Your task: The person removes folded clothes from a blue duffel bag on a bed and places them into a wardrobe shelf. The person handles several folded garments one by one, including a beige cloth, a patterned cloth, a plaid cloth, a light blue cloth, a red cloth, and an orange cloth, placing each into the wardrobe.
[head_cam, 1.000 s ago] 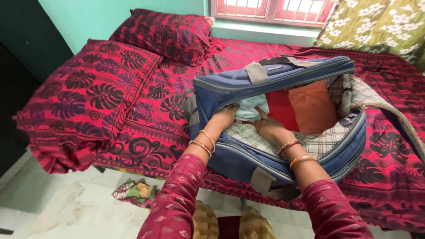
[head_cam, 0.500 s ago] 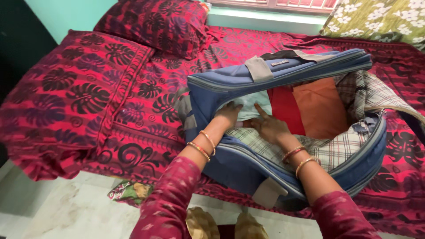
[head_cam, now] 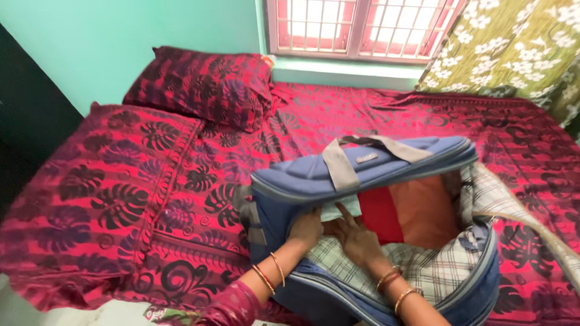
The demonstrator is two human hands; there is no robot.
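Hands pressing folded cloth inside a soft blue bag

Left hand [head_cam: 306, 227] and right hand [head_cam: 357, 239] are lying flat, fingers together, on pale folded cloth [head_cam: 339, 210] inside the checked-lined travel bag [head_cam: 314, 181], beside red [head_cam: 379, 215] and orange [head_cam: 423, 211] garments, on the leaf-print bedspread [head_cam: 151, 175].

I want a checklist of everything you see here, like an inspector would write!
Surface: bed covered with a red sheet printed with dark leaves.
Job's things: blue bag lying open on the bed, checked lining showing; inside are a pale green cloth, a red cloth and an orange cloth.
Clutter: a colourful scrap at the bottom edge below the bed.
Grippers: left hand and right hand both reach inside the bag at the pale green cloth; whether they grip it cannot be told.
Cables: nothing seen.
Surroundings: matching pillow, barred window, green wall, flowered curtain.
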